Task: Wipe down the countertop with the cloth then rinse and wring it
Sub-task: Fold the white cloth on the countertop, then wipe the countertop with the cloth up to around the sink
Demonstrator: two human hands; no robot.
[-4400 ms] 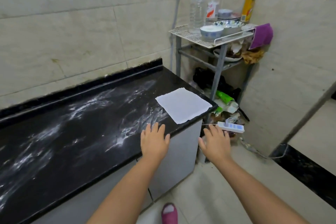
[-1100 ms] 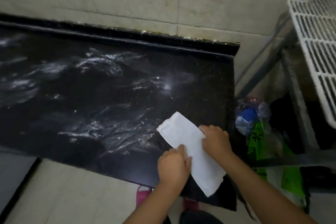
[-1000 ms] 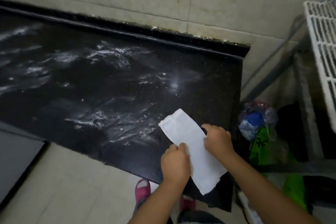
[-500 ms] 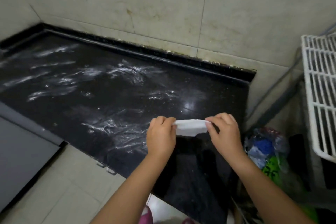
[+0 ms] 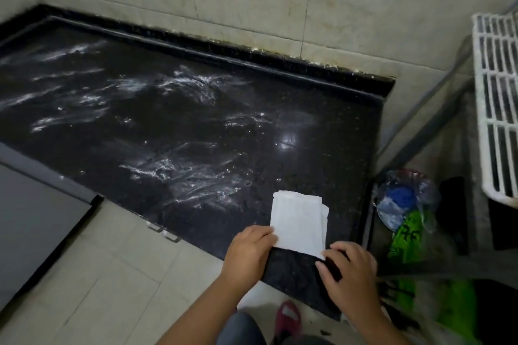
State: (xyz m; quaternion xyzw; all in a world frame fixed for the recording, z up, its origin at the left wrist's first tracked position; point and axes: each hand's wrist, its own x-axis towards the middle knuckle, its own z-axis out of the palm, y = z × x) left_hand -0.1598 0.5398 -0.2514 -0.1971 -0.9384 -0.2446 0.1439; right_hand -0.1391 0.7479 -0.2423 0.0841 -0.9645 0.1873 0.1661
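Lying flat near the front right corner of the streaked black stone table (image 5: pixel 173 126), the folded white cloth (image 5: pixel 298 223) was pinched at its near corners by left hand (image 5: pixel 248 253) and right hand (image 5: pixel 349 279), each grip grasping it.

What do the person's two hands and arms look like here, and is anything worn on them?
The left hand and the right hand are both bare: no glove, ring, watch or bracelet shows. Both forearms are uncovered as far as the picture's lower edge, so no sleeve is in view. The fingers look short, and the nails seem unpainted, though blur makes that uncertain.
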